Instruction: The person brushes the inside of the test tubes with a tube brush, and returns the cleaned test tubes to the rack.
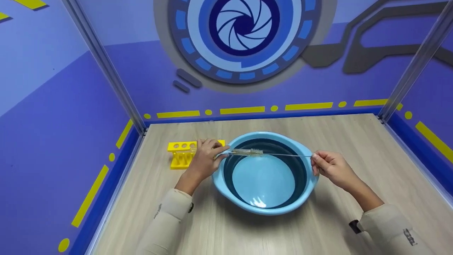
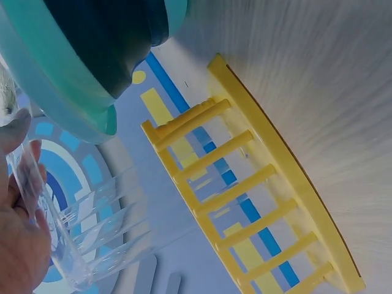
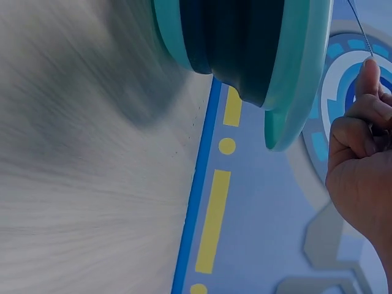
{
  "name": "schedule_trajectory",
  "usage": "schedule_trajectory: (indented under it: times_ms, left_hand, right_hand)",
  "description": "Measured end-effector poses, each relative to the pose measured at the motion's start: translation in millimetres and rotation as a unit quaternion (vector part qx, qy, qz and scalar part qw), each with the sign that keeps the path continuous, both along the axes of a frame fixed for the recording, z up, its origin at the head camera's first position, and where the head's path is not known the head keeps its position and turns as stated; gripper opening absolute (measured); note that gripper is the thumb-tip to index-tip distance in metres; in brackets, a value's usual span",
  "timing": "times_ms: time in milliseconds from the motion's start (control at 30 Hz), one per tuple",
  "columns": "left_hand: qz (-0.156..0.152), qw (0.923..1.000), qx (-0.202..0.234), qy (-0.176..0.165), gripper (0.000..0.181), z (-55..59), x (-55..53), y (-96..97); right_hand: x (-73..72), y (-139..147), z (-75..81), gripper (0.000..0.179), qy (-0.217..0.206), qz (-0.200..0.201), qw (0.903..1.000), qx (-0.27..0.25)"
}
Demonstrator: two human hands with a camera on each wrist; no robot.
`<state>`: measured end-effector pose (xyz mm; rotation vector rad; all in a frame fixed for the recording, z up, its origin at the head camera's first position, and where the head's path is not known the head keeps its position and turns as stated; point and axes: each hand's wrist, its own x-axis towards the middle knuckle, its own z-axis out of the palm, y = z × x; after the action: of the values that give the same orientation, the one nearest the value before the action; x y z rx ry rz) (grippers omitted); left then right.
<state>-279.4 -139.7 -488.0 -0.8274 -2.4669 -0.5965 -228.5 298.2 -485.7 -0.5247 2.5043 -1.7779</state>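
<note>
My left hand (image 1: 205, 159) grips a clear test tube (image 2: 68, 260), held sideways over the left rim of a blue basin (image 1: 265, 211). A test tube brush (image 1: 257, 152) runs into the tube's mouth. Part of its bristles sit inside the glass, and a pale tuft shows just outside. Over the right rim, my right hand (image 1: 332, 168) pinches the end of the brush's thin wire handle (image 1: 286, 155) between thumb and index finger. In the right wrist view only a short length of wire shows above those fingertips. My left fingers hide part of the tube in the head view.
A yellow test tube rack (image 1: 181, 164) stands left of the basin, partly behind my left hand. Several clear tubes (image 2: 107, 229) rise from it. The wooden table (image 1: 354, 226) is bounded by blue-purple panels (image 1: 247, 95) at the back and sides.
</note>
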Motion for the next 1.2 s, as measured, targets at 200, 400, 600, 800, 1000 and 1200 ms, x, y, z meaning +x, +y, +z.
schedule_trajectory:
  times_ms: [200,400,600,800,1000,1200]
  left_hand:
    - [-0.016,0.9997,0.004,-0.015,0.030,3.8,-3.3,3.8]
    - [-0.020,0.9995,0.016,-0.016,0.029,3.6,-3.5,5.9]
    - [-0.021,0.9993,0.001,-0.031,0.028,2.0,-1.7,3.6]
    - [-0.021,0.9987,-0.003,-0.046,0.027,0.2,0.5,4.8]
    - [-0.029,0.9983,0.005,-0.050,0.027,2.2,-1.3,9.1]
    - [-0.039,0.9969,0.012,-0.068,0.028,3.7,-1.5,14.2]
  right_hand:
    - [-4.4,-2,8.9,0.033,0.033,-0.019,0.9968,0.070]
    - [-5.4,-7,15.2,0.031,0.060,-0.028,0.9904,0.121]
    - [-3.5,-19,11.4,0.025,0.128,-0.008,0.9764,0.174]
    - [-1.2,-20,5.0,0.024,0.191,-0.003,0.9641,0.184]
    - [1.7,-17,2.6,0.018,0.263,-0.016,0.9478,0.180]
    - [7.6,-17,-1.3,0.021,0.343,-0.030,0.9214,0.180]
